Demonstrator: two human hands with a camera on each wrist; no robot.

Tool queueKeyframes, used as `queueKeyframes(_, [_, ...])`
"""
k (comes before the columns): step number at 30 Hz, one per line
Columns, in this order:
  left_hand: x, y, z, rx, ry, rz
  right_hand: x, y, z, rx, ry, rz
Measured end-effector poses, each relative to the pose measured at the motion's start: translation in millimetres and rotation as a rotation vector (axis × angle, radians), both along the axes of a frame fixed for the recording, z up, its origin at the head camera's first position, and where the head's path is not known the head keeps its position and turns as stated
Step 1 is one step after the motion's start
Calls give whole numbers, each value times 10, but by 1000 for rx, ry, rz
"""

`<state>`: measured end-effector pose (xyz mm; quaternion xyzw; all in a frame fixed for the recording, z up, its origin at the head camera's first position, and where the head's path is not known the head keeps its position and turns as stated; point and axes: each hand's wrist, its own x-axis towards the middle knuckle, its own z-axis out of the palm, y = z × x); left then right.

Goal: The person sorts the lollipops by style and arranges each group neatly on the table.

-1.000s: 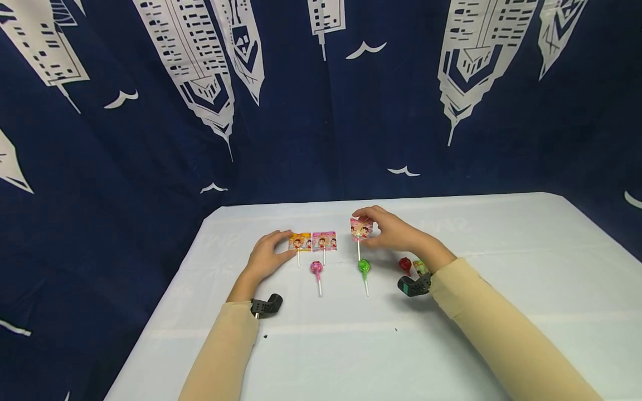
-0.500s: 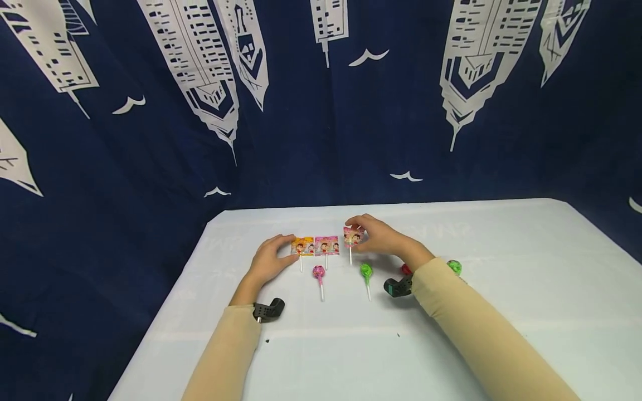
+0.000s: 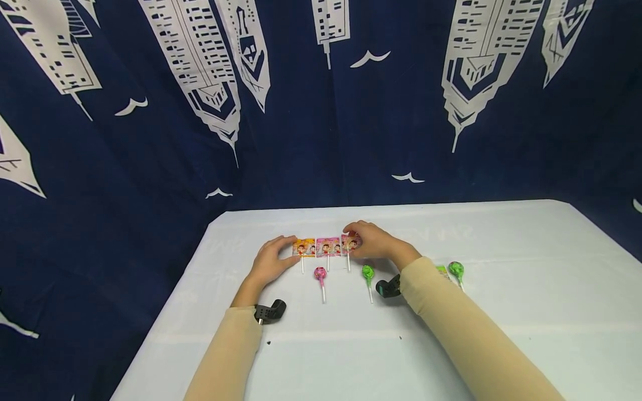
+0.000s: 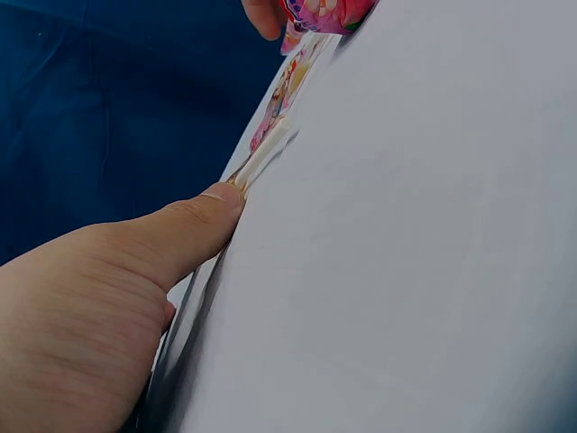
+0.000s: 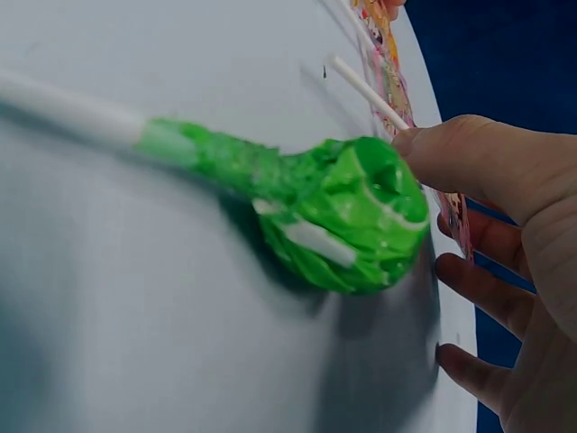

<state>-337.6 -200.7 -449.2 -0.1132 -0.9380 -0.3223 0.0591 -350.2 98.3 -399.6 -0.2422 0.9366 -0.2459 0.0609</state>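
Three flat-wrapped lollipops lie side by side in the head view, sticks toward me. My left hand [image 3: 271, 260] grips the left end of the yellow lollipop [image 3: 304, 248], thumb low and fingers high on the wrapper; the left wrist view shows the thumb [image 4: 212, 207] right at its edge. A pink lollipop [image 3: 328, 247] sits in the middle. At the right end, my right hand [image 3: 375, 244] pinches another pink lollipop [image 3: 347, 243], its wrapper partly covered by the fingers. The right wrist view shows that lollipop's white stick [image 5: 365, 90] beside my thumb.
Nearer me lie a round pink lollipop [image 3: 320, 273] and a round green lollipop [image 3: 368, 272]. Another green lollipop [image 3: 456, 269] and a green wrapper [image 3: 442, 270] show beyond the right sleeve [image 3: 451, 312]. A patterned blue cloth [image 3: 311, 139] hangs behind the white table [image 3: 321, 356].
My right hand has moved left and lowered the pink lollipop against the right end of the row. The left hand keeps its place on the yellow lollipop. The view has tilted slightly.
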Motion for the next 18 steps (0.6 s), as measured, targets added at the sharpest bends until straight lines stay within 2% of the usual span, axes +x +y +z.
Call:
queueKeyframes(11, [-15,-13,-2,-15,-4,-16,14,-38,-15,80,9,-21])
queueKeyframes(18, [-16,0,-2,-16,-13,0,24,-28,-25,81,4,-21])
